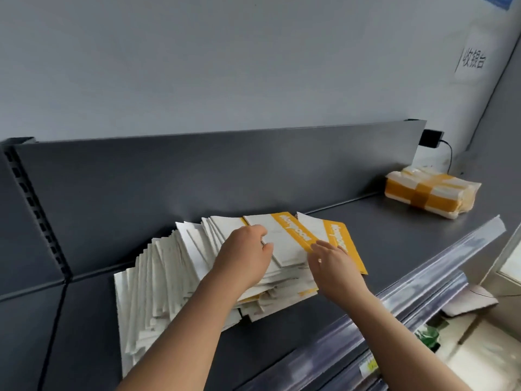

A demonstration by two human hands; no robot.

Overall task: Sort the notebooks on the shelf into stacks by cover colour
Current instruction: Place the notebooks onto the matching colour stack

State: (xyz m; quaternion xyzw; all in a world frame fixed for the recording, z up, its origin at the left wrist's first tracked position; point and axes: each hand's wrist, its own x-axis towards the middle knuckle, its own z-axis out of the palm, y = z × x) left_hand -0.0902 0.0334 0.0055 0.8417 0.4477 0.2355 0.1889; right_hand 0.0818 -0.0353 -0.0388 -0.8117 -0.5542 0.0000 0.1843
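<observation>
Head view: a dark grey metal shelf [380,249] runs from lower left to upper right, with an upright back panel [197,176] behind it and a clear plastic price rail [439,266] along its front edge. A pile of notebooks [158,277] lies on the shelf's left half, against the back panel. It is fanned out loosely, so many white cover edges show one behind another. Most visible covers are white with a yellow band.

The top notebook [284,238] lies at the right end of the pile, its yellow band bearing white lettering. The left hand [248,249] rests on it, fingers curled over its left edge and gripping it. Just beside it to the right a second notebook [338,235] of the same white and yellow lies partly on the bare shelf. The right hand [332,263] lies across it with fingers fairly straight, the tips touching the top notebook's yellow band; it grasps nothing that shows. A ring [319,260] sits on one finger.

Well apart, at the shelf's far right end, a plastic-wrapped bundle [431,193] crossed with yellow tape lies flat. Behind it a black power adapter [431,138] sits on the wall, its cable hanging down. A white paper sign [473,60] with Chinese characters hangs higher on the wall.
</observation>
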